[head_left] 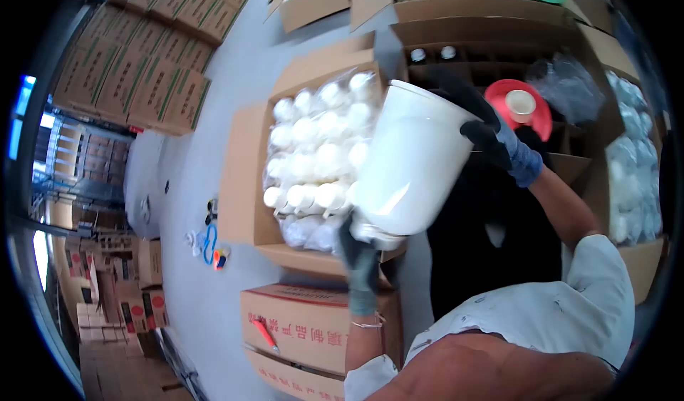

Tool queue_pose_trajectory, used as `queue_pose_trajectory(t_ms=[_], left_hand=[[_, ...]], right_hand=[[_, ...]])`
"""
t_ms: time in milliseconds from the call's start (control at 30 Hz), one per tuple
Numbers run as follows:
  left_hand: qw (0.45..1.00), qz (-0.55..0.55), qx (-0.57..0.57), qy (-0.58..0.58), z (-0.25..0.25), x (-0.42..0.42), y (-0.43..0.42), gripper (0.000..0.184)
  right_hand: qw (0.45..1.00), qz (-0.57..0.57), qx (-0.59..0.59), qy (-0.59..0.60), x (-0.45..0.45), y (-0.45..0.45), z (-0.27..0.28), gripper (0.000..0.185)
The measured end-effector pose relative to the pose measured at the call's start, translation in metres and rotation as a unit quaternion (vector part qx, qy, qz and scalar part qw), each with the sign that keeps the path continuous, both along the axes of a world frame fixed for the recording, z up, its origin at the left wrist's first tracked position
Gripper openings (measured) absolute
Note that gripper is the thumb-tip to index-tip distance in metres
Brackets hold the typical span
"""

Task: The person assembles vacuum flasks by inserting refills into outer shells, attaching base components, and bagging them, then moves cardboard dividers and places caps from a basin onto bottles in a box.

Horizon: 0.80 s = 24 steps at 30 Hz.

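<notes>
Both my gloved hands hold a large white plastic jar (pixel 417 158), tilted over the boxes in front of me. My left hand (pixel 358 258) grips its narrower lower end. Fingers of my right hand (pixel 499 134) wrap around the opposite, wider end. Just left of the jar, an open carton (pixel 242 173) holds rows of white bottles (pixel 329 160) under clear plastic. Behind my right hand stands a divided carton (pixel 491 34) with a few capped bottles (pixel 432 54). A red dish (pixel 504 93) with a small whitish cup (pixel 521 105) sits on it.
Closed cartons (pixel 306 322) with a red-handled cutter (pixel 266 335) on top are at the bottom. More wrapped bottles (pixel 630 166) fill a box at right. Crumpled plastic (pixel 566 87) lies near the red dish. Stacked cartons (pixel 142 66) rise at upper left. Blue tape-like items (pixel 209 244) lie on the floor.
</notes>
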<state>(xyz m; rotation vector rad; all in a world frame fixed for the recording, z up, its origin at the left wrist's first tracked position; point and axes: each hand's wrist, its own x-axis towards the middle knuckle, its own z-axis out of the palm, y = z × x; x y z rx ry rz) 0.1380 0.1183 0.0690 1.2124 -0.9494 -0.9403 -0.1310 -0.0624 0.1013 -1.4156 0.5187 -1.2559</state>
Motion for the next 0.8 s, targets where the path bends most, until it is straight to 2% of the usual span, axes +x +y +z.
queue_pose_trajectory(t_ms=[33,67,100,167,200,233,267,300,333,400,433,500,567,633,700,733,767,800], left_hand=[[0.981,-0.107,-0.021,-0.158,-0.005,-0.027,0.002,0.049],[0.976,-0.178,0.026,-0.124,-0.004,-0.038,-0.002,0.045],[0.962,-0.247,0.078,-0.089,-0.005,-0.050,-0.003,0.042],[0.984,-0.158,0.045,0.066,-0.011,-0.093,-0.022,0.041],[0.981,-0.169,0.002,0.093,0.002,-0.122,-0.036,0.039],[0.977,-0.175,-0.037,0.119,0.012,-0.147,-0.045,0.037],[0.978,-0.192,-0.068,-0.038,-0.025,-0.149,-0.048,0.036],[0.953,-0.209,-0.101,-0.194,-0.063,-0.146,-0.045,0.035],[0.954,-0.249,-0.061,-0.152,-0.054,-0.154,-0.039,0.034],[0.944,-0.321,0.006,-0.070,-0.023,-0.168,-0.036,0.033],[0.952,-0.295,0.014,-0.083,-0.014,-0.172,-0.025,0.031],[0.958,-0.270,-0.031,-0.092,-0.017,-0.161,-0.019,0.031],[0.972,-0.233,0.009,-0.022,-0.031,-0.159,-0.017,0.034],[0.967,-0.205,-0.041,-0.148,-0.053,-0.165,-0.022,0.035],[0.929,-0.172,-0.122,-0.305,-0.082,-0.171,-0.021,0.037],[0.944,-0.254,-0.097,-0.185,-0.054,-0.181,-0.026,0.041],[0.939,-0.332,-0.067,-0.059,-0.024,-0.193,-0.028,0.047],[0.940,-0.312,-0.065,-0.124,-0.018,-0.194,-0.016,0.047]], right_hand=[[0.999,-0.013,-0.029,0.034,-0.027,0.008,0.028,0.051],[0.992,-0.079,-0.092,0.020,-0.046,0.019,0.045,0.031],[0.994,-0.081,-0.049,0.055,-0.071,0.030,0.043,0.029],[0.965,-0.084,-0.137,0.206,-0.093,0.065,0.043,0.032],[0.952,-0.096,-0.160,0.242,-0.095,0.089,0.033,0.038],[0.911,-0.097,-0.212,0.340,-0.096,0.107,0.024,0.042],[0.915,-0.089,-0.187,0.347,-0.094,0.125,-0.001,0.044],[0.917,-0.081,-0.166,0.353,-0.094,0.141,-0.023,0.045],[0.929,-0.079,-0.143,0.333,-0.105,0.147,-0.024,0.041],[0.966,0.014,-0.092,0.240,-0.134,0.142,-0.037,0.040],[0.981,0.047,-0.066,0.177,-0.149,0.139,-0.051,0.040],[0.972,0.025,-0.071,0.224,-0.174,0.134,-0.053,0.042],[0.962,0.003,-0.074,0.262,-0.176,0.133,-0.044,0.048],[0.951,0.008,-0.108,0.288,-0.161,0.138,-0.032,0.047],[0.944,-0.009,-0.162,0.289,-0.146,0.145,-0.012,0.044],[0.959,-0.044,-0.126,0.249,-0.141,0.148,-0.012,0.046],[0.983,-0.054,-0.042,0.171,-0.139,0.150,-0.023,0.047],[0.983,-0.051,-0.032,0.176,-0.139,0.150,-0.033,0.045]])
